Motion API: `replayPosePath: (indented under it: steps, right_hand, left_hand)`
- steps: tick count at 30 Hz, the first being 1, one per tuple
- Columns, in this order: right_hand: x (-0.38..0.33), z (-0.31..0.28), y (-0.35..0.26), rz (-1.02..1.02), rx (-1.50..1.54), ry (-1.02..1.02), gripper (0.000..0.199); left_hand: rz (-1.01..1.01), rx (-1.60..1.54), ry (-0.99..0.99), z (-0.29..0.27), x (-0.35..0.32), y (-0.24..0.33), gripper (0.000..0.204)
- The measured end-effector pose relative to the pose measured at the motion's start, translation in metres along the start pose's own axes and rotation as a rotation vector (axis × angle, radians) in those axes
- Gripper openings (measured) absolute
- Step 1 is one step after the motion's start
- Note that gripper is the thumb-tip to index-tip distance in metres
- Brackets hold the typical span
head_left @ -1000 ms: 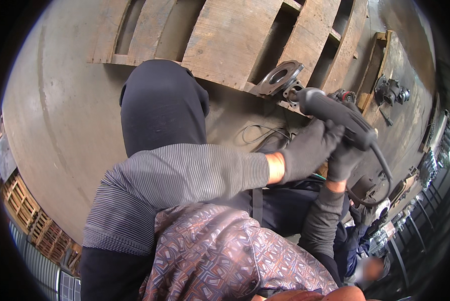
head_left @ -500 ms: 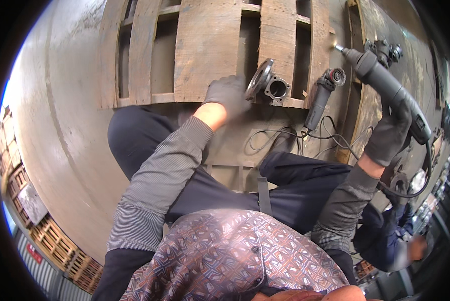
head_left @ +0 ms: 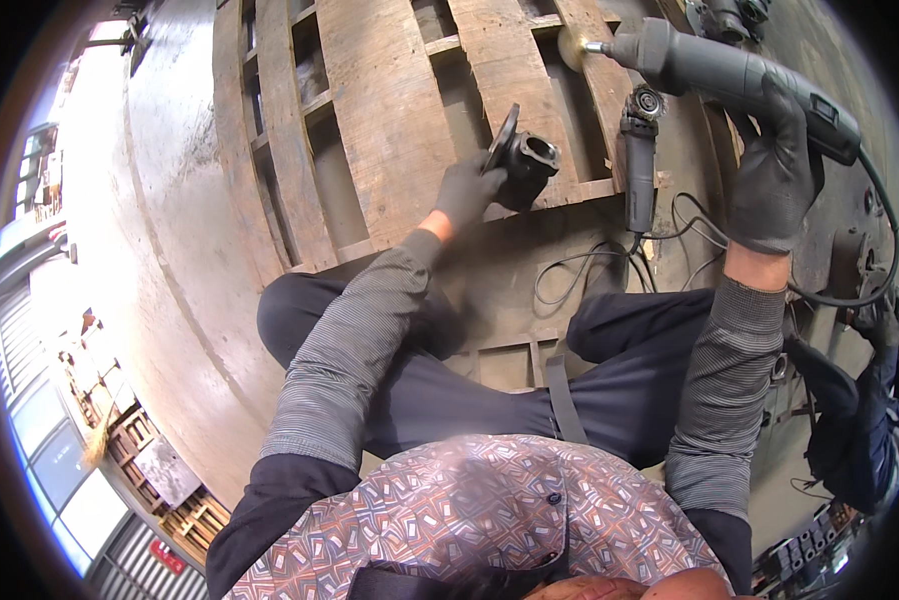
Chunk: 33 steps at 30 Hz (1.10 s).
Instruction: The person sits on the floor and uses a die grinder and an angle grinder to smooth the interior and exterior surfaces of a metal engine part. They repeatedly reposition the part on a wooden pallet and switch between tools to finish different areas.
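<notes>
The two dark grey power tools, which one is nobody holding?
The dark grey angle grinder beside the brown wooden pallet: no hand touches it. The other, a long grey power tool with a round yellowish tip, is gripped in the gloved right hand.

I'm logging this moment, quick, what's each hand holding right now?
Left hand: closed on the rim of the flanged metal part.
Right hand: closed around the grey corded power tool.

Bright glare at left (floor (head_left: 119, 270) washed out), curved edges, dark corners.
</notes>
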State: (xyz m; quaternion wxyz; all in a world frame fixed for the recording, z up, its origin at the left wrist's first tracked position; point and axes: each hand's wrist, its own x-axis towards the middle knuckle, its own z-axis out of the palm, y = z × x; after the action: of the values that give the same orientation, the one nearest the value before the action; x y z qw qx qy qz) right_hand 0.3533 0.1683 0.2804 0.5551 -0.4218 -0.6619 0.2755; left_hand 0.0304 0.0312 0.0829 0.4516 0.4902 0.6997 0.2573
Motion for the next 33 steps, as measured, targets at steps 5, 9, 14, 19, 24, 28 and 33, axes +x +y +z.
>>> replayPosePath:
  steps: [5,9,14,19,24,28,33]
  right_hand:
    - [0.002,-0.011,-0.007,-0.097,-0.141,-0.019,0.042]
    - [0.002,-0.009,-0.009,-0.106,-0.185,-0.007,0.044]
    - [0.0,-0.011,-0.002,-0.151,-0.255,-0.072,0.039]
    - [-0.007,-0.012,0.002,-0.05,-0.243,-0.018,0.029]
    - [-0.009,0.005,-0.009,0.114,-0.015,-0.006,0.027]
    - [-0.008,0.016,-0.023,0.424,0.428,0.09,0.034]
    - [-0.017,0.032,-0.04,0.301,0.069,-0.059,0.029]
  left_hand:
    - [0.228,0.603,-0.112,-0.025,0.016,0.02,0.04]
    - [-0.602,-0.502,-0.205,-0.033,0.021,0.028,0.041]
    - [-0.402,-0.377,-0.296,-0.017,0.049,0.014,0.041]
    - [-0.369,-0.814,-0.149,-0.01,0.068,-0.03,0.046]
    - [-0.102,-0.324,-0.006,0.012,0.038,-0.057,0.063]
    - [0.245,-0.089,0.321,0.054,0.051,-0.059,0.067]
    - [-0.206,-0.401,0.166,0.065,0.056,-0.055,0.071]
